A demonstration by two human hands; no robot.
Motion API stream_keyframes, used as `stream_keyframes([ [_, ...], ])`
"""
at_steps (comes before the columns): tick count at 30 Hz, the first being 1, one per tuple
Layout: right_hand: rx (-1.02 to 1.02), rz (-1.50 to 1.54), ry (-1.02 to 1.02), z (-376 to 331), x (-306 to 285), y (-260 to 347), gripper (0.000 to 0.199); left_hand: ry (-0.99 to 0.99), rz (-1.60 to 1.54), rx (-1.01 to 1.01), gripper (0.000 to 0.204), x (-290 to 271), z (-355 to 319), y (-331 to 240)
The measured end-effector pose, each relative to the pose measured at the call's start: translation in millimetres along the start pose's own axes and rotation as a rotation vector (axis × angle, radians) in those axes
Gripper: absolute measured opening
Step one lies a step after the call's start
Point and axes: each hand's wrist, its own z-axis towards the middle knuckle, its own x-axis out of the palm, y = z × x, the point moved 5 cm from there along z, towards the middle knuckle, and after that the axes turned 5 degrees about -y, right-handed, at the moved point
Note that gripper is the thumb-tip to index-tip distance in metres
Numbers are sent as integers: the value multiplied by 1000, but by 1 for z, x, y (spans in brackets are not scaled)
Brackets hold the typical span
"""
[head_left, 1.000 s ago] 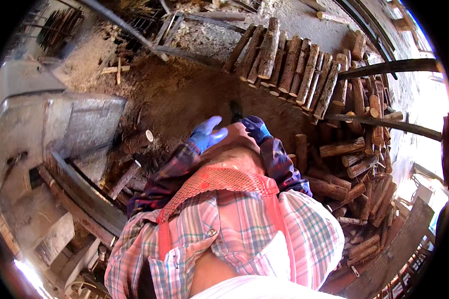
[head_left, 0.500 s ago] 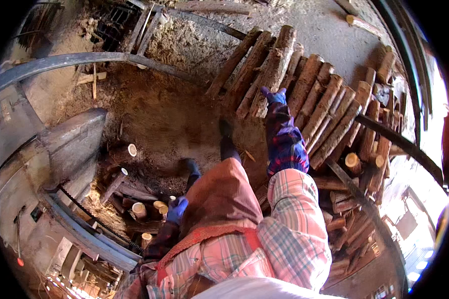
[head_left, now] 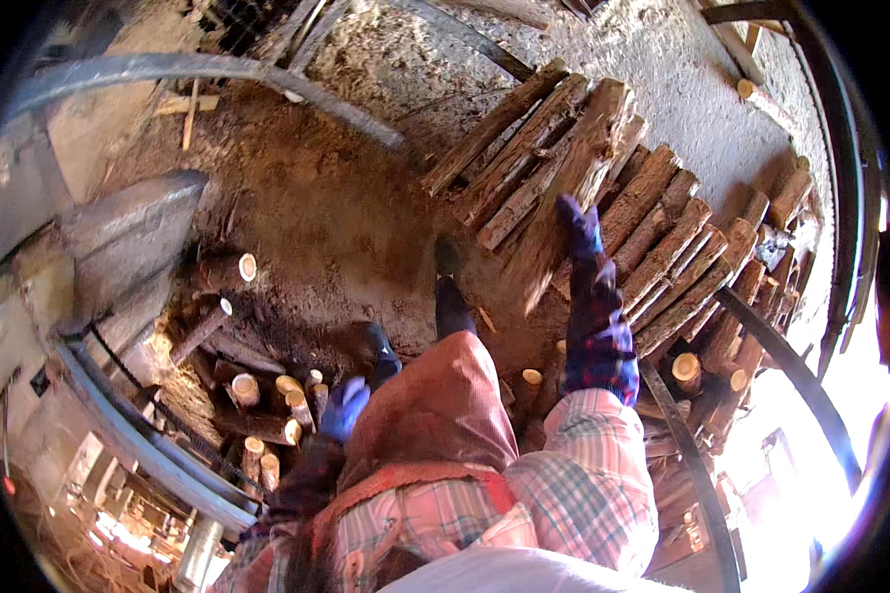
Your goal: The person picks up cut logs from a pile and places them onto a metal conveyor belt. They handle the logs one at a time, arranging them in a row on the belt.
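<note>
Floor [head_left: 336,208] carries a row of logs [head_left: 648,210] ahead, laid side by side, presumably so each end can be reached. One thick log [head_left: 581,158] slants in that row, its near end jutting toward me. Stubby logs [head_left: 245,391] crowd at my left. My right hand [head_left: 581,227] rests against the thick log's side, likely steadying it (whether my grip closes on it, I cannot tell). My left hand [head_left: 345,409] hangs low near the stubby logs, blurred; nothing shows in it, its openness unclear.

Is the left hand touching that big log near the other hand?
Apart. The head view shows the left hand low beside the apron, with dirt floor between it and the big log.
</note>
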Motion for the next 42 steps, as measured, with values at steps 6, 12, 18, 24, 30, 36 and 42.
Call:
stream_keyframes([
  [6,-736,-1443,441,-248,129,-9,86,-186,-152,209,62,-149,117,-210],
  [12,-1229,-1941,1398,-446,279,-52,81,346,476,63,102,-184,73,-185],
  [18,-2054,-1538,1401,-580,357,-101,79,-323,-1026,71,88,-179,-78,-73],
  [24,171,-802,1141,-612,334,-372,46,-644,-1037,-194,61,-248,-293,-17],
  [30,136,-673,1661,-727,324,-591,53,-1338,-1047,99,50,-223,-457,95],
  [36,-512,-685,2199,-942,403,-611,65,-1525,-916,86,52,-325,-648,128],
  [42,-192,-1021,1636,-857,352,-554,50,-1464,-190,-463,66,-433,-685,324],
])
